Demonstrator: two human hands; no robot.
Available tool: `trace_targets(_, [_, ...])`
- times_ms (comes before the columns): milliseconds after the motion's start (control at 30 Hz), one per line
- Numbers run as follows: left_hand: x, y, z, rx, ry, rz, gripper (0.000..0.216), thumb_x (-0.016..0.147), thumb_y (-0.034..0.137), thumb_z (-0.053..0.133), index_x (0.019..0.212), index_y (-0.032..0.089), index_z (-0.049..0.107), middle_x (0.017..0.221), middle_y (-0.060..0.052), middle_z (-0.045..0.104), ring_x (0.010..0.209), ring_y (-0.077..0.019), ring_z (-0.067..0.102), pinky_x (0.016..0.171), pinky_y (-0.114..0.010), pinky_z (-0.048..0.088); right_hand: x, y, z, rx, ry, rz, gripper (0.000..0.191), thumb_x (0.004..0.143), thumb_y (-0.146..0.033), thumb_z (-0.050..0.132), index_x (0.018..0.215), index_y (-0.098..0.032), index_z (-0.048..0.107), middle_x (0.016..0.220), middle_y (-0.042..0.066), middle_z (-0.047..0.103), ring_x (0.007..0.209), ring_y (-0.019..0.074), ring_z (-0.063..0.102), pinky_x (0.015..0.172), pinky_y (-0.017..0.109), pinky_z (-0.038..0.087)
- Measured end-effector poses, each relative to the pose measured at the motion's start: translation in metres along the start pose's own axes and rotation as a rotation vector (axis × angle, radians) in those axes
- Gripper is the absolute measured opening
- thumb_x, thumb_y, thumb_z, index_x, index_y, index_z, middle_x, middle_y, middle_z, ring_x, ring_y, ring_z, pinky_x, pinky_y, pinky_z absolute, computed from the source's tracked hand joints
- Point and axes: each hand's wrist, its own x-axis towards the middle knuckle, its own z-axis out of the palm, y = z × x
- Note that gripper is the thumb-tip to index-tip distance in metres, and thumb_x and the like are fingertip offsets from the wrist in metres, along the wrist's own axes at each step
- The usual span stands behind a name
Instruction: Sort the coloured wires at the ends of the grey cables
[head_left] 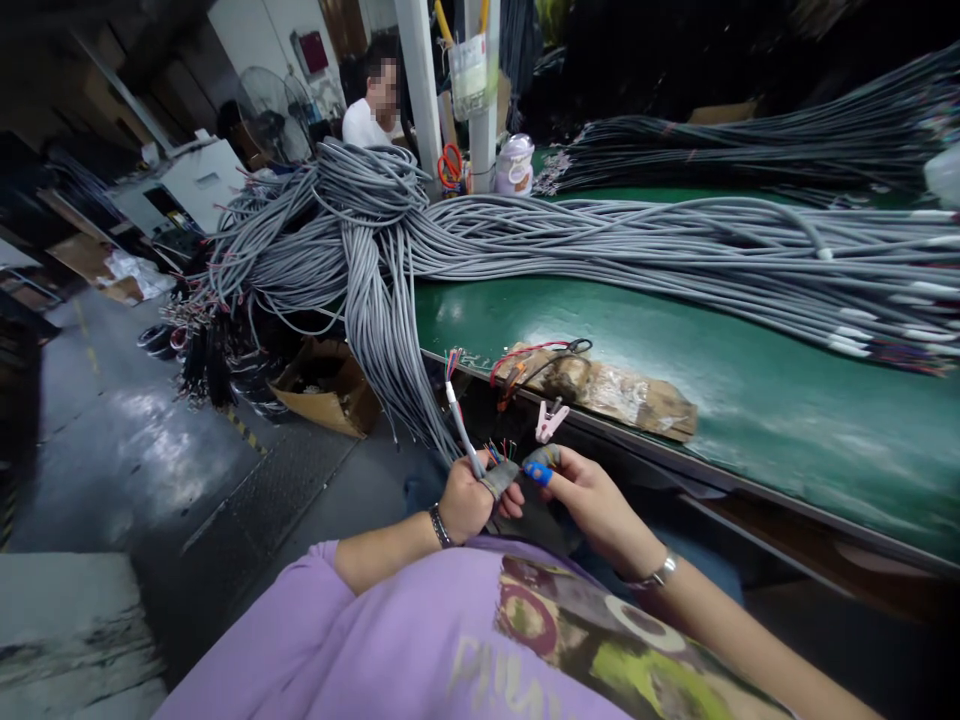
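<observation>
My left hand (469,500) is closed around a grey cable (463,430), whose white-sleeved end with thin coloured wires sticks up above the fist. More thin coloured wires (504,450) fan out over the thumb, which wears a grey cover. Just to the right, my right hand (592,495) pinches thumb and forefinger together, with blue tape and a grey cover on the fingertips. Whatever sits in that pinch is too small to make out. A pink clothes peg (551,421) is at the table edge above my right hand.
Long grey cables (600,235) lie along the green table (750,400) and droop over its left end. A tape-wrapped wooden block (630,395) rests at the front edge. Black cables (712,150), orange scissors (450,165) and a seated person (367,118) are farther back.
</observation>
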Motion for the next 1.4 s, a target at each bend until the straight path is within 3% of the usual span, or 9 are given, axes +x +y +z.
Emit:
trace_targets(233, [-0.003,0.011,0.002,0.053,-0.033,-0.036,0.049,0.068,0.062,0.068,0.070,0.016,0.053,0.055,0.000,0.061,0.039,-0.0097,0.054,0.038,-0.020,0.040,0.009,-0.002,-0.001,-0.021,-0.004,-0.051,0.040,0.068,-0.055,0.073,0.078,-0.017,0.064,0.069,0.001,0.060,0.061,0.0134,0.050,0.056,0.027,0.041])
trace_targets(400, [-0.004,0.015,0.005,0.067,-0.033,-0.019,0.052,0.068,0.065,0.067,0.067,0.015,0.052,0.054,0.000,0.060,0.039,-0.0090,0.054,0.038,-0.019,0.040,0.006,-0.005,0.007,0.028,0.033,0.000,0.039,0.064,-0.055,0.076,0.068,-0.019,0.060,0.058,-0.001,0.056,0.054,0.0124,0.046,0.053,0.027,0.039])
trace_targets(533, [-0.003,0.011,0.005,0.050,-0.028,0.004,0.050,0.069,0.063,0.067,0.069,0.015,0.054,0.055,-0.001,0.061,0.040,-0.0096,0.055,0.039,-0.019,0.041,0.005,-0.001,0.009,0.195,0.119,0.068,0.034,0.065,-0.047,0.076,0.064,-0.020,0.056,0.052,-0.004,0.049,0.049,0.0106,0.042,0.049,0.026,0.037])
trace_targets(667, [-0.003,0.010,0.003,0.004,-0.031,-0.004,0.049,0.071,0.061,0.068,0.077,0.012,0.060,0.055,-0.001,0.061,0.040,-0.0097,0.054,0.038,-0.020,0.041,0.015,0.006,-0.007,0.445,0.291,0.102,0.033,0.060,-0.037,0.080,0.061,-0.021,0.051,0.052,-0.007,0.043,0.046,0.0079,0.036,0.046,0.023,0.039])
trace_targets(733, [-0.003,0.014,0.004,-0.044,-0.025,-0.007,0.048,0.070,0.059,0.070,0.076,0.012,0.061,0.054,-0.001,0.061,0.038,-0.0095,0.053,0.037,-0.019,0.040,0.020,0.008,-0.017,0.569,0.275,0.139,0.035,0.059,-0.036,0.083,0.064,-0.020,0.052,0.055,-0.007,0.046,0.046,0.0065,0.038,0.047,0.021,0.041])
trace_targets(833, [-0.002,0.027,0.008,-0.115,-0.021,-0.032,0.048,0.065,0.058,0.073,0.073,0.012,0.060,0.050,0.001,0.058,0.035,-0.0094,0.051,0.035,-0.020,0.037,0.025,0.005,-0.024,0.637,0.184,0.206,0.035,0.067,-0.049,0.077,0.070,-0.020,0.059,0.062,-0.003,0.056,0.050,0.0076,0.047,0.051,0.021,0.047])
trace_targets(967, [0.000,0.036,0.017,-0.117,-0.018,-0.043,0.049,0.062,0.058,0.074,0.072,0.012,0.059,0.049,0.000,0.058,0.035,-0.0099,0.051,0.034,-0.020,0.036,0.025,-0.004,-0.021,0.555,0.030,0.218,0.047,0.070,-0.065,0.068,0.078,-0.019,0.066,0.072,0.002,0.063,0.057,0.0108,0.054,0.055,0.024,0.051])
trace_targets(1133, [0.002,0.023,0.016,-0.021,-0.024,-0.005,0.047,0.067,0.058,0.070,0.071,0.014,0.055,0.053,0.000,0.060,0.037,-0.0096,0.053,0.036,-0.019,0.037,0.017,-0.004,-0.013,0.361,-0.086,0.135,0.039,0.063,-0.051,0.081,0.076,-0.017,0.065,0.067,0.000,0.062,0.058,0.0115,0.054,0.056,0.024,0.045])
trace_targets(1400, [-0.001,0.017,0.013,0.058,0.005,-0.002,0.049,0.069,0.063,0.066,0.069,0.016,0.051,0.055,0.000,0.060,0.040,-0.0097,0.054,0.038,-0.020,0.041,0.003,-0.010,0.002,0.120,0.072,-0.054,0.038,0.060,-0.053,0.081,0.064,-0.021,0.060,0.059,0.000,0.058,0.056,0.0149,0.050,0.056,0.030,0.045])
